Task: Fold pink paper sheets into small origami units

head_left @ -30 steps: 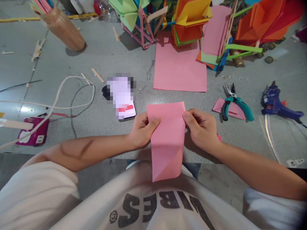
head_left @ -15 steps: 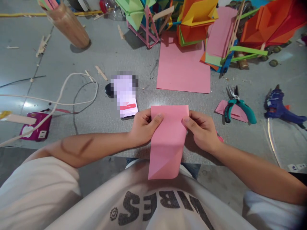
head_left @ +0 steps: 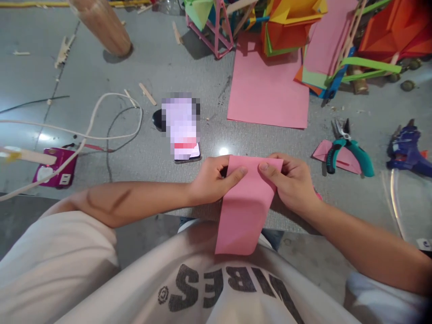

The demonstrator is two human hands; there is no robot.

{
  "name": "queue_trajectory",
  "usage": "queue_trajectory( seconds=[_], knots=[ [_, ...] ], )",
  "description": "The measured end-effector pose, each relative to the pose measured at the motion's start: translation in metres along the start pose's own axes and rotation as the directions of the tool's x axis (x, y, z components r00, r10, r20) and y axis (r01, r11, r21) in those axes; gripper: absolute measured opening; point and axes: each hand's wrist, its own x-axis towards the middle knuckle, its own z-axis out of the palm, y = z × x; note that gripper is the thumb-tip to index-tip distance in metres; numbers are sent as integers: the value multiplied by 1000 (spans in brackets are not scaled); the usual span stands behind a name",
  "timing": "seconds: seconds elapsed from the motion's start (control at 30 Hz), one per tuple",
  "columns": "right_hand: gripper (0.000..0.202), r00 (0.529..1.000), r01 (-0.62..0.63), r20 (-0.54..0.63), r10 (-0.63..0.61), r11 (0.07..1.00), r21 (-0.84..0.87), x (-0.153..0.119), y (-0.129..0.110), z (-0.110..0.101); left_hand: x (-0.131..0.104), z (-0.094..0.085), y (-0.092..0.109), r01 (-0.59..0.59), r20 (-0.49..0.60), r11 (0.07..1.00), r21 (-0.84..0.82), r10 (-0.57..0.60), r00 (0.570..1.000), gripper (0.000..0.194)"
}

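A strip of pink paper (head_left: 246,211) hangs between my two hands over the front edge of the table, its lower end close to my shirt. My left hand (head_left: 216,180) pinches its upper left side, thumb on the front face and fingers behind. On the upper right, my right hand (head_left: 292,180) pinches it the same way, its thumb near the top edge. Behind the strip, a larger pink sheet (head_left: 268,94) lies flat on the table. A phone (head_left: 182,128) with a lit screen rests beyond my left hand.
Teal-handled pliers (head_left: 351,150) lie on a pink paper scrap right of my hands, with a blue glue gun (head_left: 407,150) farther right. Folded paper pieces (head_left: 293,22) crowd the back. A brown cylindrical container (head_left: 104,29), white cable (head_left: 92,119) and magenta power adapter (head_left: 60,168) occupy the left.
My right thumb has moved inward across the paper's upper part. The view has shifted slightly, so the table items appear displaced. Both hands still grip the strip.
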Motion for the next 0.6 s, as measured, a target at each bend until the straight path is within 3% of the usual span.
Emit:
queue_trajectory(
  seconds=[0.2, 0.6],
  knots=[
    [54, 1000, 3, -18, -4, 999, -44, -2, -4, -1, 2, -1, 2, 47, 14, 998, -37, -46, 999, 46],
    [53, 996, 72, -51, -79, 990, -122, -4, 1, 0, 5, -4, 3, -50, 18, 999, -6, 50, 999, 54]
  ],
)
